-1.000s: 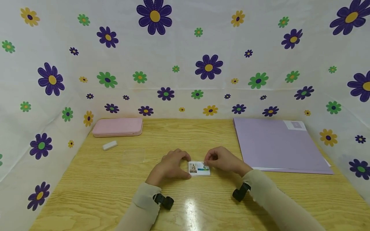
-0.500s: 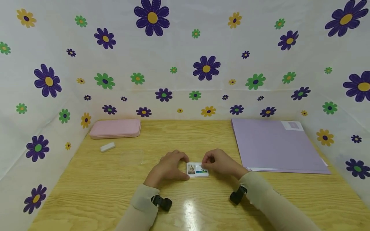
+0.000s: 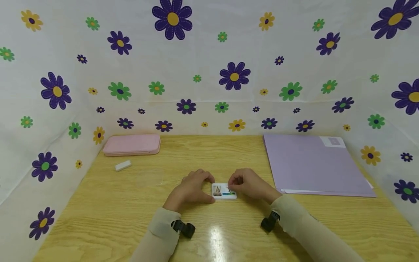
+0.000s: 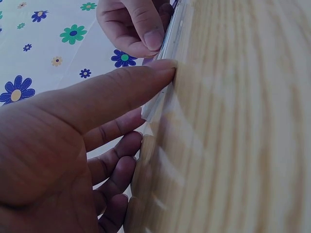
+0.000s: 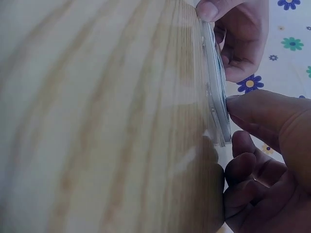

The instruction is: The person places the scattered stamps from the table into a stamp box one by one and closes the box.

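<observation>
A small, flat, clear-and-white plastic case (image 3: 224, 198) lies on the table in front of me, its side edge (image 5: 216, 82) showing in the right wrist view. On its top face is a printed card (image 3: 217, 190) with a figure picture at left and blue-green print at right. My left hand (image 3: 194, 187) holds the case's left end, thumb at the near edge and index finger at the far edge. Thumb and index finger of my right hand (image 3: 249, 183) pinch at the card's upper right, covering some of the print. What lies between those fingertips is hidden.
A clear thin sheet (image 3: 150, 177) lies left of my left hand. Beyond it are a white block like an eraser (image 3: 123, 165) and a pink pencil case (image 3: 132, 144). A purple folder (image 3: 311, 163) with white papers sits at right. Flowered cloth (image 3: 203, 58) encloses the table.
My right hand has shifted slightly left over the card, and its fingertips cover more of the print. My left hand keeps its hold on the case. The head view has shifted a little.
</observation>
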Motion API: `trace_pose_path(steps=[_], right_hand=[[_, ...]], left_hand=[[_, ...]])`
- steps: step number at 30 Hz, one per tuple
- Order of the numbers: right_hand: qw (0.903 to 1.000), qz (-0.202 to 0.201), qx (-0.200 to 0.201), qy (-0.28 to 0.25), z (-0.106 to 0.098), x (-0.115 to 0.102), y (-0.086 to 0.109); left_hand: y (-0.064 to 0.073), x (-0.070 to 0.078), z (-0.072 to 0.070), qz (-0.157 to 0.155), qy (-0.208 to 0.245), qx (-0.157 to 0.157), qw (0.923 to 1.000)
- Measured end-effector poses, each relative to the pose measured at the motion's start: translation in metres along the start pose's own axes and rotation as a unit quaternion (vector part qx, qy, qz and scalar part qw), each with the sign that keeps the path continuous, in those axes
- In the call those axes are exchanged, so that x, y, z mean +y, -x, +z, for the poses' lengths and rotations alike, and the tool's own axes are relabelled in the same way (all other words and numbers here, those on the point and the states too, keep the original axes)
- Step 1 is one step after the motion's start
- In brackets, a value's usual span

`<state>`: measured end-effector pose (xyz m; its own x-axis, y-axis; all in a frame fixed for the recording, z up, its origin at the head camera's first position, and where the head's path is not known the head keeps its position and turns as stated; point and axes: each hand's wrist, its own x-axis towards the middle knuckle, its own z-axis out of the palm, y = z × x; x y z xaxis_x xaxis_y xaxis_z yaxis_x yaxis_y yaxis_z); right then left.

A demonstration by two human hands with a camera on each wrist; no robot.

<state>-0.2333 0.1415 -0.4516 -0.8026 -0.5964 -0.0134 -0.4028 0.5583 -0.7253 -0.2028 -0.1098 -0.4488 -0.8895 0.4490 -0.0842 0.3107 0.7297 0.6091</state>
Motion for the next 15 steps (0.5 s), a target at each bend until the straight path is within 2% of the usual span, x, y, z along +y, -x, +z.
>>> trace_pose_path(steps=[7, 15], right_hand=[[0.9994, 0.006, 0.001, -0.033, -0.0034, 0.0035, -0.0037], [0.9984, 0.013, -0.001, -0.055, -0.0053, 0.0068, -0.0024]], left_hand=[[0.0001, 0.0002, -0.0040, -0.003, 0.002, 0.001, 1.0000], [-0.0014, -0.0019, -0.0006, 0.001, 0.003, -0.002, 1.0000]])
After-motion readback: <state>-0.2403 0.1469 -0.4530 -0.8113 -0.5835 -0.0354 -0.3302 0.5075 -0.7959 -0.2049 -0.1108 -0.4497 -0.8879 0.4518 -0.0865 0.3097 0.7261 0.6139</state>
